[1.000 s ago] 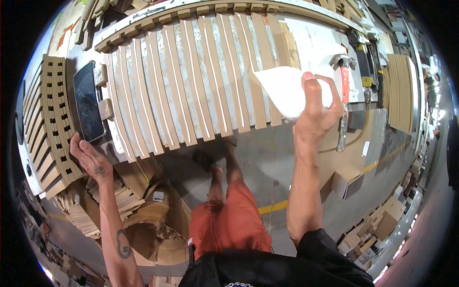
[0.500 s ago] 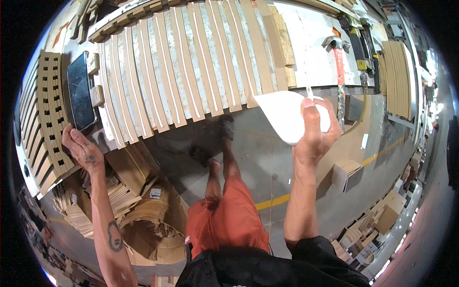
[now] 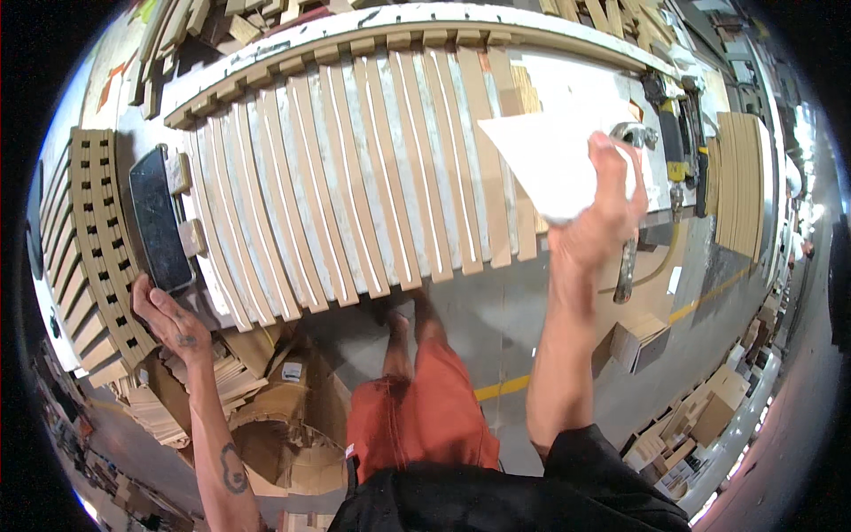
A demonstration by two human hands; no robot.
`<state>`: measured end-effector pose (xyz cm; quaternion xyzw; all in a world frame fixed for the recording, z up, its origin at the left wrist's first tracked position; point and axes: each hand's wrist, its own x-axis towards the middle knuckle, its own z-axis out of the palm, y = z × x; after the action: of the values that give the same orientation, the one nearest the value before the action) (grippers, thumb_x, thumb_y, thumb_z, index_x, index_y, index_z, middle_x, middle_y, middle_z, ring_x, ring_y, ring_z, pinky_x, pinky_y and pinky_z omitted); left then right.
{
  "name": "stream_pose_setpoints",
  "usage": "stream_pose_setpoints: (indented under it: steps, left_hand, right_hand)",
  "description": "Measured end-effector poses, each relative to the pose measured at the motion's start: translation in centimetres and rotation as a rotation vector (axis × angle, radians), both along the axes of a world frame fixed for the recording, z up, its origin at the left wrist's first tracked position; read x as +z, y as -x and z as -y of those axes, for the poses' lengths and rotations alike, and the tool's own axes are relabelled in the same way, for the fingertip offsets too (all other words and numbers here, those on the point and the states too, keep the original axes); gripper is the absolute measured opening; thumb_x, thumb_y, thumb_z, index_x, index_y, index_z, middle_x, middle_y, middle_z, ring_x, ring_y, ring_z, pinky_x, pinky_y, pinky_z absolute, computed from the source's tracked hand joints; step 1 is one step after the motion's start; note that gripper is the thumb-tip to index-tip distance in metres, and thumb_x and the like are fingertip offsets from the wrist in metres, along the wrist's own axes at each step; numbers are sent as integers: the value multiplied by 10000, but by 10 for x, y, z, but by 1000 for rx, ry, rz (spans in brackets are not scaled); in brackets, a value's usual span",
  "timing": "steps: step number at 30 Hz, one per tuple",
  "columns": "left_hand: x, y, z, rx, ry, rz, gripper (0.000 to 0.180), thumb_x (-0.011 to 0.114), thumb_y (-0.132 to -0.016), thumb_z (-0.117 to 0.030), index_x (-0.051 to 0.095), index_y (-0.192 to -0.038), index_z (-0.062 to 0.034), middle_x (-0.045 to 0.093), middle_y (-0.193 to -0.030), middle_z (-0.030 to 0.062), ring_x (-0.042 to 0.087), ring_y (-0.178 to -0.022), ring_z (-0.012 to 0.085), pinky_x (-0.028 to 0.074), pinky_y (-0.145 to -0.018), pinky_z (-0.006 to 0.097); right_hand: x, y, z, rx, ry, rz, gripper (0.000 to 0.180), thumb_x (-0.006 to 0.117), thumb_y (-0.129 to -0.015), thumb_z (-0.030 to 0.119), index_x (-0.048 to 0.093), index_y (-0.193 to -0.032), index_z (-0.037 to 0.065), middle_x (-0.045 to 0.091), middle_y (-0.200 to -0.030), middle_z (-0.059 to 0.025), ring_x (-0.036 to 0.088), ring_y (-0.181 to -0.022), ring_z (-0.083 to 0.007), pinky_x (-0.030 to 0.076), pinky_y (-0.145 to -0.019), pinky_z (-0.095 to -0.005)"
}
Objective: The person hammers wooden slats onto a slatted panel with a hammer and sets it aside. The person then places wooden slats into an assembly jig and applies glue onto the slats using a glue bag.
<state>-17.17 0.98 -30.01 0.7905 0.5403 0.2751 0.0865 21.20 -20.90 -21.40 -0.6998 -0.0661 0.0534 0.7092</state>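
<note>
- Head view — a workbench [image 3: 567, 40] is seen from above, its top covered by a row of pale curved wooden slats [image 3: 355, 177] laid side by side from the left part to past the middle.
- The right hand [image 3: 603, 222] is raised over the near edge of the bench toward its right end; its fingers are closed on a white sheet of paper [image 3: 550, 160], pinched at the sheet's near right corner, so that the rest of it hangs free above the last slats.
- The left hand [image 3: 164, 315] is held at the near left corner of the bench, its fingers curled loosely and touching the lower end of a dark phone [image 3: 160, 217]; whether the phone is actually gripped cannot be told.
- The phone lies at the left end of the bench, between the slats and a stack of slotted cardboard strips [image 3: 89, 239].
- Hand tools [image 3: 678, 151] are lined up at the right end of the bench, and a metal tool [image 3: 628, 257] hangs over the near edge just beside the right wrist.
- Risks, as judged — the sheet, held by one corner only, could fold or slip out; the phone, so near the edge, could be nudged off by the left hand; the hanging tool could be knocked by the right forearm.
</note>
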Motion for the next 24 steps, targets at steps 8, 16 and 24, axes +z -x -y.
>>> stream_pose_setpoints:
  steps: [8,16,24]
  left_hand:
    - [0,-1,-2,-64,29,37,528,269,-1043,-449,396,-1299,-5,452,-1310,199,459,-1203,319,330,-1057,403]
    - [-2,-1,-2,-54,27,43,530,288,-1043,-444,402,-1286,13,447,-1318,206,444,-1226,308,310,-1080,407]
    - [2,-3,1,-43,32,36,530,284,-1044,-442,403,-1303,6,454,-1320,187,442,-1222,301,314,-1068,401]
  right_hand:
    - [-16,-51,-63,-14,65,171,234,681,-821,192,659,-809,-41,644,-735,-43,539,-701,-113,423,-667,-253]
    - [-12,-52,-65,-33,122,174,245,692,-825,199,665,-819,-45,663,-754,-63,565,-707,-116,447,-675,-258]
    - [-8,-35,-40,-24,132,181,240,686,-836,186,663,-841,-53,675,-775,-78,587,-750,-123,462,-715,-259]
